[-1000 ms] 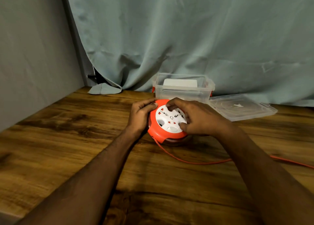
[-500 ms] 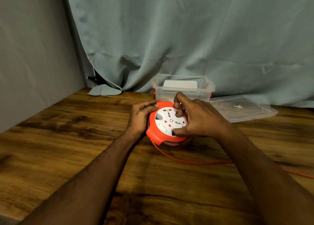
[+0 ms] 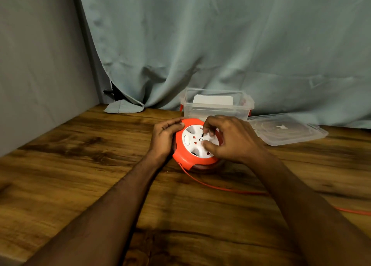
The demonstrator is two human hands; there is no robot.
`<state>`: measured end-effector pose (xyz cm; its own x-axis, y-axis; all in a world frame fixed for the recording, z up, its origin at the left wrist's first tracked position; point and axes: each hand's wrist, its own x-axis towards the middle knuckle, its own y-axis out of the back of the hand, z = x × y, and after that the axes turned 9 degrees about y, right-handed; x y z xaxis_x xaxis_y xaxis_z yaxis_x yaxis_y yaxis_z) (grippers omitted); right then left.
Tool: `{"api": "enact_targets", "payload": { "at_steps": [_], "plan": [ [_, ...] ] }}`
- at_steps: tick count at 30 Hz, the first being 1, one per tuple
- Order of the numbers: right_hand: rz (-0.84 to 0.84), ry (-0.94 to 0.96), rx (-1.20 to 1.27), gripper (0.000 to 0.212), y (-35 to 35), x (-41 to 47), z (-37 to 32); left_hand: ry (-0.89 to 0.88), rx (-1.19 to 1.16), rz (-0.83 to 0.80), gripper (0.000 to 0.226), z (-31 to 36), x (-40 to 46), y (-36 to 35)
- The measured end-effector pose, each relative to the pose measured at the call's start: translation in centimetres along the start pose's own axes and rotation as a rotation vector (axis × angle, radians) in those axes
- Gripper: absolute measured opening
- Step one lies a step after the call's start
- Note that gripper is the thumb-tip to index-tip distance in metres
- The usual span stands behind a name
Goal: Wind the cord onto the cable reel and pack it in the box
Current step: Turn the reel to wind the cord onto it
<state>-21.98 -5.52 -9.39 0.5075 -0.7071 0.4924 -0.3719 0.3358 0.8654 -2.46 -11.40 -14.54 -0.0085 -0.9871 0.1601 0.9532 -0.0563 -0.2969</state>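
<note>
An orange cable reel (image 3: 187,158) with a white socket face lies flat on the wooden table (image 3: 80,165). My left hand (image 3: 163,139) grips its left rim. My right hand (image 3: 228,140) has curled fingers and thumb on the white face, gripping it. An orange cord (image 3: 220,187) leaves the reel's front and runs right across the table, passing under my right forearm. A clear plastic box (image 3: 215,107) stands open just behind the reel.
The box's clear lid (image 3: 289,132) lies flat to the right of the box. A grey-green curtain (image 3: 220,44) hangs behind everything. A grey wall (image 3: 36,64) closes off the left side.
The white face has turned under my right hand, whose fingers have shifted round it. The loose cord on the table has been drawn in toward the reel. My left hand has stayed on the rim.
</note>
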Motion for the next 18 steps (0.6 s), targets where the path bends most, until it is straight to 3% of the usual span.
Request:
{"api": "enact_targets", "payload": {
  "at_steps": [6, 18],
  "plan": [
    [-0.152, 0.03, 0.147, 0.077, 0.6, 0.5, 0.2, 0.003, 0.027, -0.047, 0.026, -0.1, 0.2, 0.3],
    [-0.32, 0.032, 0.247, 0.096, 1.3, 0.9, -0.3, 0.027, 0.021, -0.119, 0.032, -0.3, 0.2, 0.5]
  ]
}}
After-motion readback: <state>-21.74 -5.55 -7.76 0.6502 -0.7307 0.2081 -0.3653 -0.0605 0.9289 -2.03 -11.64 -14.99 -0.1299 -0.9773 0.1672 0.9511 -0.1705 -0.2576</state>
